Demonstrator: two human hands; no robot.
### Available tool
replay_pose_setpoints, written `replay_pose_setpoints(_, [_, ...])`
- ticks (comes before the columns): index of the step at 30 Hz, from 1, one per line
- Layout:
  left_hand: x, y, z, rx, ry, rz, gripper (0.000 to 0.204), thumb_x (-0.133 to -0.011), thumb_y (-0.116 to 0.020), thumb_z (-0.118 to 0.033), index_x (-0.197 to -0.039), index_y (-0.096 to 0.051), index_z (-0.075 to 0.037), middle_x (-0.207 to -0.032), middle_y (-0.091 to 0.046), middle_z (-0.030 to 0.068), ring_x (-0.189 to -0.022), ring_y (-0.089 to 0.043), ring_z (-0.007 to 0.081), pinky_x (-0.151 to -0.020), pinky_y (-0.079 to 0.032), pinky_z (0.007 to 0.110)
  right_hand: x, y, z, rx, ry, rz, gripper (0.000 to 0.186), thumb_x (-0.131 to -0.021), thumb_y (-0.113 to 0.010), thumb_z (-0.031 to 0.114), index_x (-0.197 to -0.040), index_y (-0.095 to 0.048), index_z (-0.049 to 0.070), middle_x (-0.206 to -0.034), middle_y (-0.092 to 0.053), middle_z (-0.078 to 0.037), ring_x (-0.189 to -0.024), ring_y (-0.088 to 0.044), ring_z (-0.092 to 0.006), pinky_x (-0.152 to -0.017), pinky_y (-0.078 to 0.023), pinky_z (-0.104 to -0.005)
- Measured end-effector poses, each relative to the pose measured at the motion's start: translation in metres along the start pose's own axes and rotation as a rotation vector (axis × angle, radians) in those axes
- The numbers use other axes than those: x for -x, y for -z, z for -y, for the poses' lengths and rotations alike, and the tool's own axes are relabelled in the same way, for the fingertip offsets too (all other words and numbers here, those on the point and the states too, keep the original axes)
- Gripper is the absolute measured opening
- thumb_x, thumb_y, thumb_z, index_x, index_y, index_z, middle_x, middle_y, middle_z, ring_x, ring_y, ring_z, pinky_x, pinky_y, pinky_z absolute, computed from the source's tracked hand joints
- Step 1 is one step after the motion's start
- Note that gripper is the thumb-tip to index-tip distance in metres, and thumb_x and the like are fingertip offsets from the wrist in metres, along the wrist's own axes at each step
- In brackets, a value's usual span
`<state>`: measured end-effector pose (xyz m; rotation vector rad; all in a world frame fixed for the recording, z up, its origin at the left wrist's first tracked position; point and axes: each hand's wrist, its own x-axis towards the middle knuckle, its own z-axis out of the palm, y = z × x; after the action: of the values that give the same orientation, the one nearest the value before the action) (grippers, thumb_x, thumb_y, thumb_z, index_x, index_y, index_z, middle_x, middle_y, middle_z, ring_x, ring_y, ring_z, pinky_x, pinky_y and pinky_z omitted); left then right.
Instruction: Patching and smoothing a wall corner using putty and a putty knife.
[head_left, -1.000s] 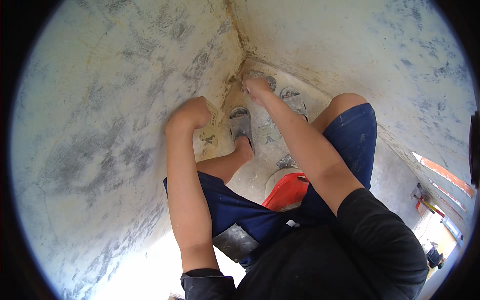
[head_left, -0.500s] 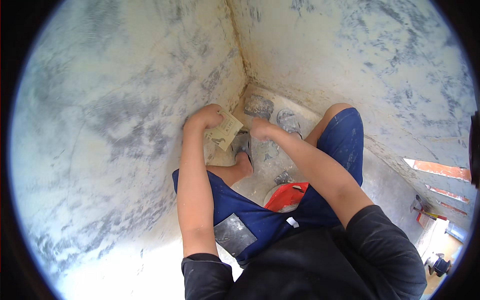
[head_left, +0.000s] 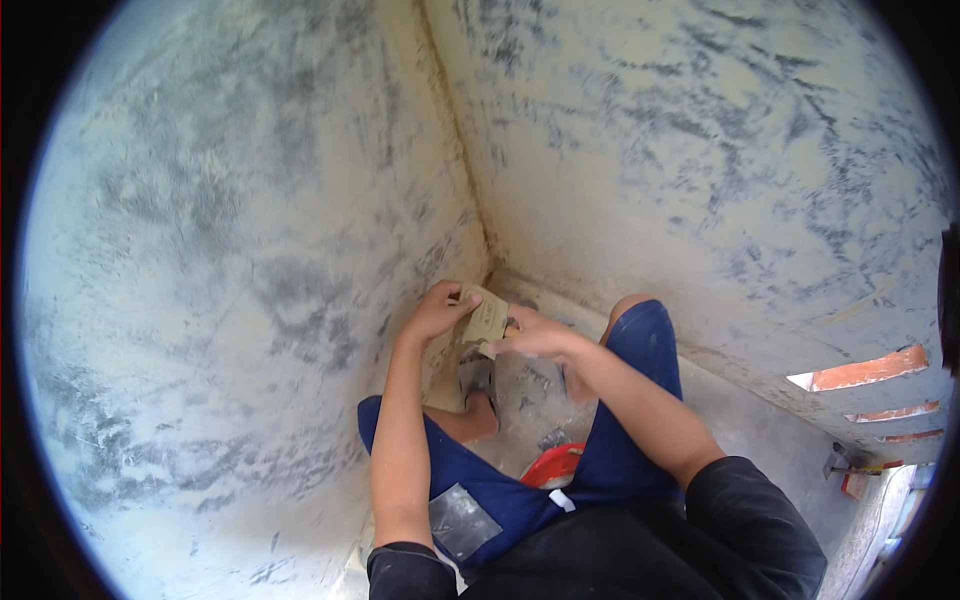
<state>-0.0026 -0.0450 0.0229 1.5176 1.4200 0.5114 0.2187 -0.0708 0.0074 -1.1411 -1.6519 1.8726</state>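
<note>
- I have the tan sheet up in the air before the wall corner, above the floor and the left foot.
- Dark print covers the face I see: lettering in rows, with a darker motif low down; from here it is too small to read.
- I see its printed face turned up to my camera, its upper edge sloping down to the right; its long axis appears to run from the corner side toward the body, though fingers hide parts.
- My left hand pinches its upper left, thumb on the face.
- My right hand grips the lower right, fingertips at the edge; I cannot identify a small orange-brown bit there.
- Between the knees I make out a red object.
- White tag on the blue shorts: nothing legible to me.
</note>
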Motion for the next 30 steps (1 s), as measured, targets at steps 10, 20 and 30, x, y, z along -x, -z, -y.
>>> replay_pose_setpoints(10, [-0.017,-0.015,0.006,0.027,-0.016,-0.327,0.052,-0.088,-0.073,-0.046,-0.109,-0.066,0.001,-0.116,-0.057,0.0147,-0.097,-0.062,0.0251,-0.081,-0.052,0.037,-0.024,0.009,0.012,0.098,-0.102,-0.336,0.031,-0.100,-0.055,0.023,-0.120,-0.064,0.002,-0.098,-0.070,-0.017,-0.087,-0.065,-0.0292,-0.078,-0.049,-0.0396])
replay_pose_setpoints(20, [-0.008,-0.015,-0.001,0.861,0.570,-0.060,0.065,-0.104,-0.036,-0.053,-0.143,-0.040,-0.001,-0.136,-0.054,0.0192,-0.122,-0.057,0.0366,-0.100,-0.049,0.058,-0.023,0.014,0.028,-0.155,-0.183,-0.180,0.030,-0.103,-0.053,0.033,-0.108,-0.061,0.004,-0.067,-0.050,-0.001,-0.055,-0.046,-0.0096,-0.044,-0.035,-0.0266])
replay_pose_setpoints(30, [-0.008,0.007,0.032,1.205,0.624,0.046,0.048,-0.100,-0.052,-0.033,-0.136,-0.048,-0.002,-0.130,-0.058,0.0150,-0.118,-0.060,0.0302,-0.105,-0.045,0.056,-0.027,0.024,0.021,-0.453,-0.191,0.088,0.025,-0.102,-0.057,0.023,-0.110,-0.060,0.000,-0.076,-0.048,0.003,-0.061,-0.042,-0.0058,-0.046,-0.031,-0.0212])
